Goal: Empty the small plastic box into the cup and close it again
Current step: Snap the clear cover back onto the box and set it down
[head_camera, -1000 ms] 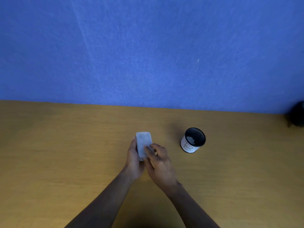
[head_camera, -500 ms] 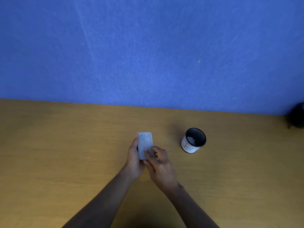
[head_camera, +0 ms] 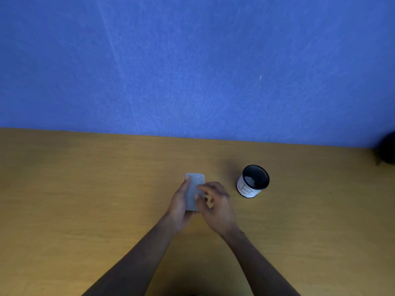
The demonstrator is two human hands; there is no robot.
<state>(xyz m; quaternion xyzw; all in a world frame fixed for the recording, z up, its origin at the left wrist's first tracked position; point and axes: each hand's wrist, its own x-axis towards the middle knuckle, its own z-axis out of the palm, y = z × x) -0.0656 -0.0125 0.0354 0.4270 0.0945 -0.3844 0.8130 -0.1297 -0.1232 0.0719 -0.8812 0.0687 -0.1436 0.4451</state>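
**Two hands on a closed small plastic box, cup to the right**

The desk [head_camera: 74, 199] is yellow-brown wood set against a blue wall [head_camera: 192, 60]. Left of centre, the left hand [head_camera: 180, 205] holds the small plastic box [head_camera: 194, 190] from its left side, its grip clamped on the box, thumb lying along the left edge. The box is translucent grey-white with rounded corners; its lid appears shut, and its contents cannot be made out. The right hand [head_camera: 215, 205] touches the box's right edge with its fingertips [head_camera: 199, 189], the fingers loosely curled; whether they pinch the box cannot be told. To the right, apart from both hands, stands the cup [head_camera: 253, 181], upright, black inside with a pale patch at the bottom that cannot be identified. Its white outer wall bears a dark outlined mark resembling a letter "B". At the far right edge sits a dark object [head_camera: 388, 150], cut off by the frame. Compared with half a second earlier, the box is at nearly the same spot, while the right hand's fingers have spread and lifted higher along the box.
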